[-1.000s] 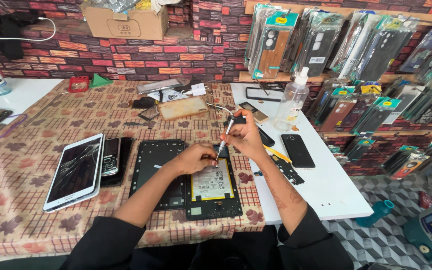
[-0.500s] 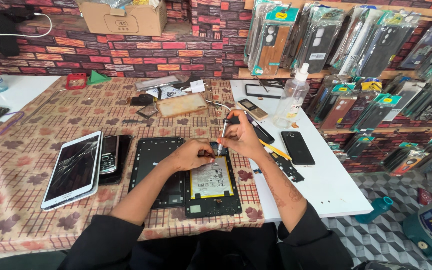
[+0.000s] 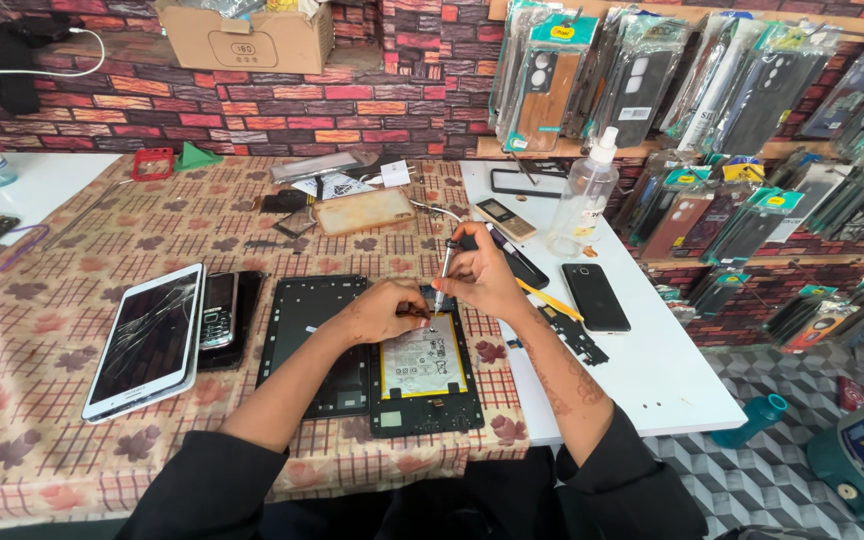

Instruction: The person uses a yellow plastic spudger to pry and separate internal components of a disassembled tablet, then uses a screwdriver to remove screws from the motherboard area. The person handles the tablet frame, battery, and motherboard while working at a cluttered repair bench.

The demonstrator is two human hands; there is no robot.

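Little has shifted in the last second: both hands remain bunched over the top edge of an opened tablet (image 3: 424, 372), the screwdriver tilting only slightly in the same grip. From the left, a white tablet with a cracked screen (image 3: 147, 340) lies on the patterned tablecloth (image 3: 42, 420), just beside a small dark keypad phone (image 3: 218, 312) resting on a black slab. Next comes a detached black back cover (image 3: 304, 335), touching the opened tablet, which lies face down before the person with its pale battery (image 3: 422, 356) exposed. The left hand (image 3: 384, 310) presses down on the tablet's upper edge, fingers curled, pinning it; whether it pinches a small part cannot be told. The right hand (image 3: 487, 278) is closed around a slim screwdriver (image 3: 443, 272), held nearly upright with its tip at the top of the frame. Judging by this, the work goes best with the driver kept square to the screw, light downward pressure, and the other hand holding the frame flat so nothing slips onto the battery. Farther right, on the white counter (image 3: 672, 380), a clear squeeze bottle (image 3: 584, 195) stands upright, seemingly holding clear liquid; a cardboard box (image 3: 247, 38) sits on the brick ledge, contents indistinct.
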